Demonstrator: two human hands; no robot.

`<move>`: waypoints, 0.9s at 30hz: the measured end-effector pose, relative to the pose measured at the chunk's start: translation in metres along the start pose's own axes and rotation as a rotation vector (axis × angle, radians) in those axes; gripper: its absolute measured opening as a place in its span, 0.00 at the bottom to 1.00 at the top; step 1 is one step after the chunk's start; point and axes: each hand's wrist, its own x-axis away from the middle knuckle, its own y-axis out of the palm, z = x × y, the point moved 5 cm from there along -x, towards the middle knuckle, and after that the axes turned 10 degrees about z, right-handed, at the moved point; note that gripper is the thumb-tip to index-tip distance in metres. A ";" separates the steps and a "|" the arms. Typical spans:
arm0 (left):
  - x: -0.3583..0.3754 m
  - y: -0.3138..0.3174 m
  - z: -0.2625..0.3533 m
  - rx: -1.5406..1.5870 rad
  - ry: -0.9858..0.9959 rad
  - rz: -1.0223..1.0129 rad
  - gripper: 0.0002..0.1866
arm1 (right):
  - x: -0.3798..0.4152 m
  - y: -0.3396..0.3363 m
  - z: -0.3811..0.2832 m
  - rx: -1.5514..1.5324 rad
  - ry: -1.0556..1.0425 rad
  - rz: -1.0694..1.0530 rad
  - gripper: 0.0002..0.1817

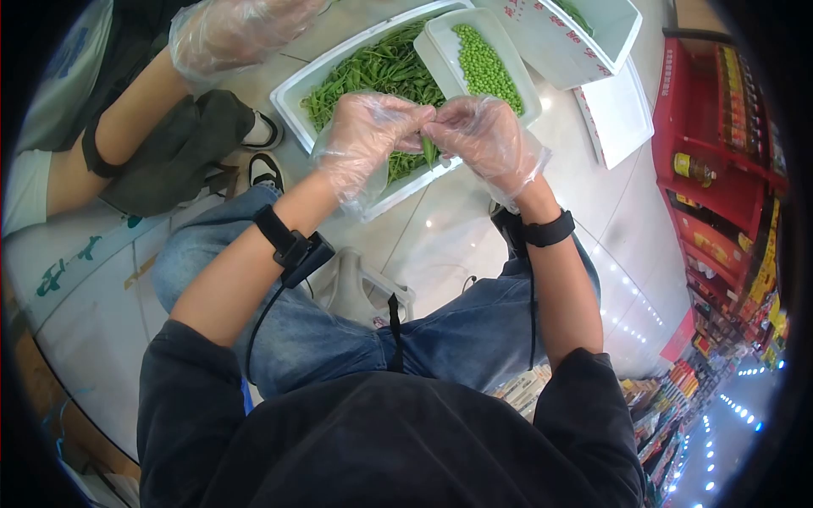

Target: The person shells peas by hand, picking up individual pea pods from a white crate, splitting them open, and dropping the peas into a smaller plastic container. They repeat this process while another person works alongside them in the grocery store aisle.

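My left hand (364, 135) and my right hand (484, 140), both in thin clear plastic gloves, meet over a white foam box (292, 89) full of green pea pods (373, 72). Between the fingertips of both hands I hold one green pea pod (428, 151), which hangs down a little. A smaller white foam tray (432, 42) rests on the far corner of the box and holds shelled green peas (484, 63). Black bands sit on both my wrists.
Another person sits at the left, with a gloved hand (233, 34) near the box and dark shoes (267, 152) on the floor. More white foam boxes (593, 42) stand at the back. Red store shelves (720, 169) with goods line the right side.
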 end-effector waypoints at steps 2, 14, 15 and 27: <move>0.000 -0.001 0.001 -0.007 0.040 -0.004 0.18 | 0.002 0.003 0.001 -0.085 0.066 -0.022 0.15; 0.001 -0.001 0.001 0.045 0.027 0.081 0.12 | 0.015 0.012 -0.027 0.240 -0.131 0.251 0.10; 0.000 -0.001 0.000 0.042 0.036 0.080 0.12 | 0.015 0.015 -0.025 0.238 -0.139 0.257 0.10; 0.008 0.005 -0.001 0.040 0.023 0.081 0.10 | 0.023 0.019 -0.022 0.193 -0.048 0.388 0.08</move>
